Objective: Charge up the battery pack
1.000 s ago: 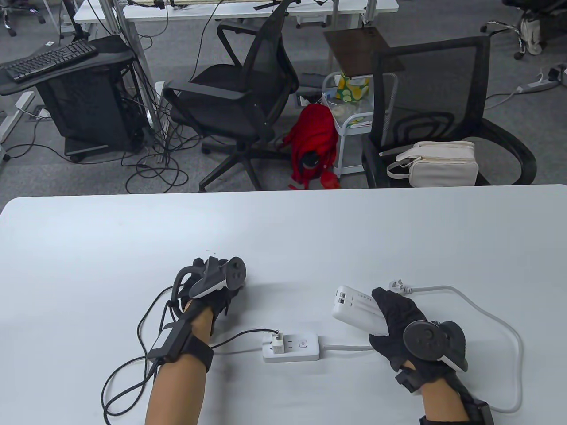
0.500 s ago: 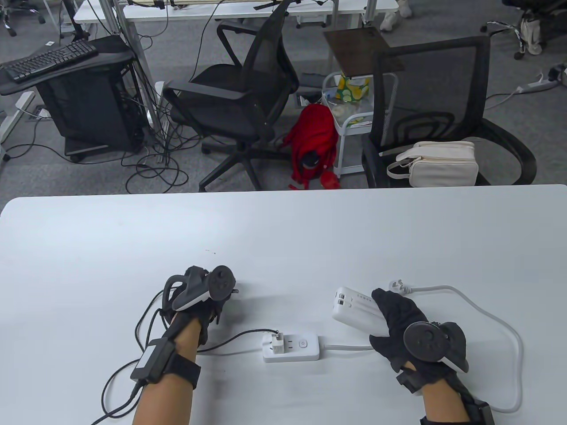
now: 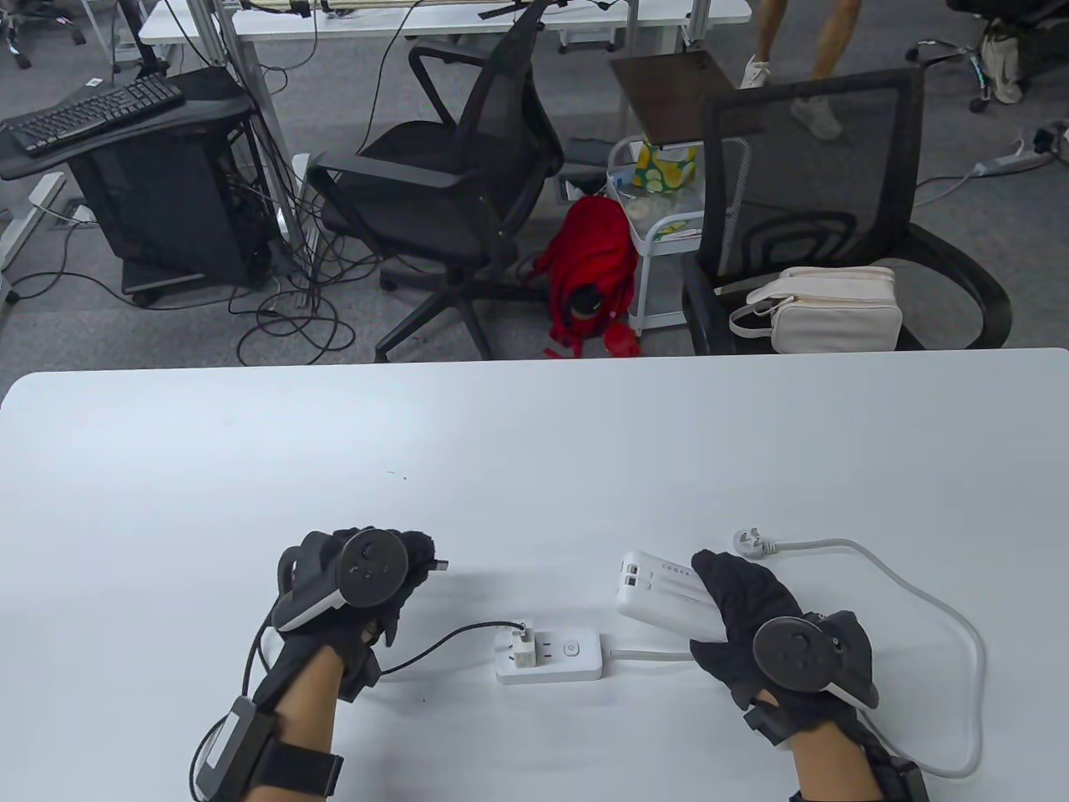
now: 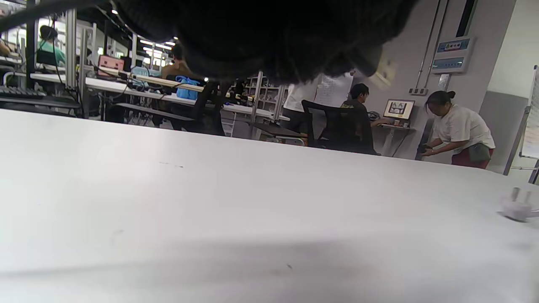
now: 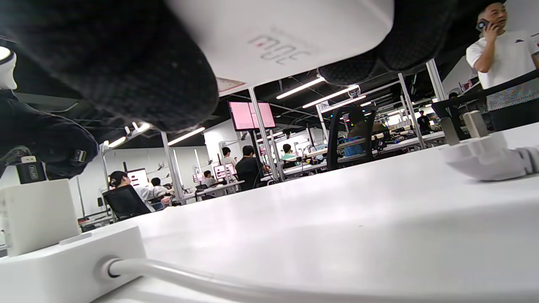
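Note:
My right hand [image 3: 752, 606] grips a white battery pack [image 3: 660, 591] and holds it just above the table, its port end facing left; the pack also fills the top of the right wrist view [image 5: 278, 38]. My left hand [image 3: 392, 572] holds the free connector end [image 3: 440, 565] of a black charging cable [image 3: 443, 639], with the tip pointing right toward the pack. The cable runs to a white charger [image 3: 524, 649] plugged into a white power strip [image 3: 549, 656] between my hands. The strip and charger also show in the right wrist view [image 5: 63, 261].
The strip's white mains cord [image 3: 960, 643] loops right, and its plug [image 3: 749, 540] lies loose on the table beside the pack; the plug also shows in the left wrist view [image 4: 517, 206]. Office chairs [image 3: 468, 192] and a cream bag [image 3: 835, 309] stand beyond the far edge.
My left hand moved back toward me and turned, bringing the cable connector out so that it points right. My right hand shifted the battery pack slightly left.

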